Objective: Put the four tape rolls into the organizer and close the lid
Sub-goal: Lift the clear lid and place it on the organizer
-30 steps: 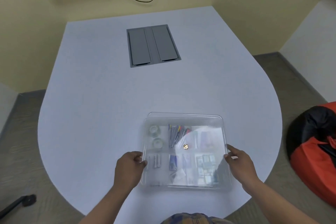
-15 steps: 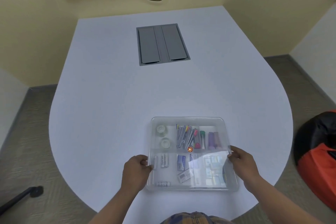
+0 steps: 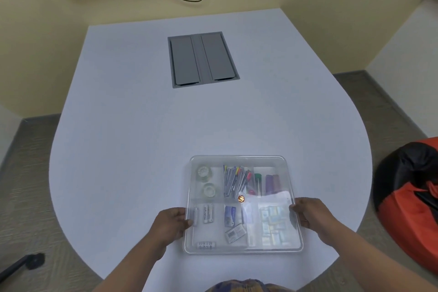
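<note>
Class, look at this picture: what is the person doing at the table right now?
A person grips a clear organizer by its sides, the left hand on the left edge and the right hand on the right. It sits on the white table with the clear lid over it. Two tape rolls show in the far-left compartment; pens and batteries fill others.

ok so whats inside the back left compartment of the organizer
Through the clear lid, the organizer's back-left compartment shows two tape rolls, one behind the other. The lid's haze hides whether more rolls lie beneath, so four cannot be confirmed.
</note>
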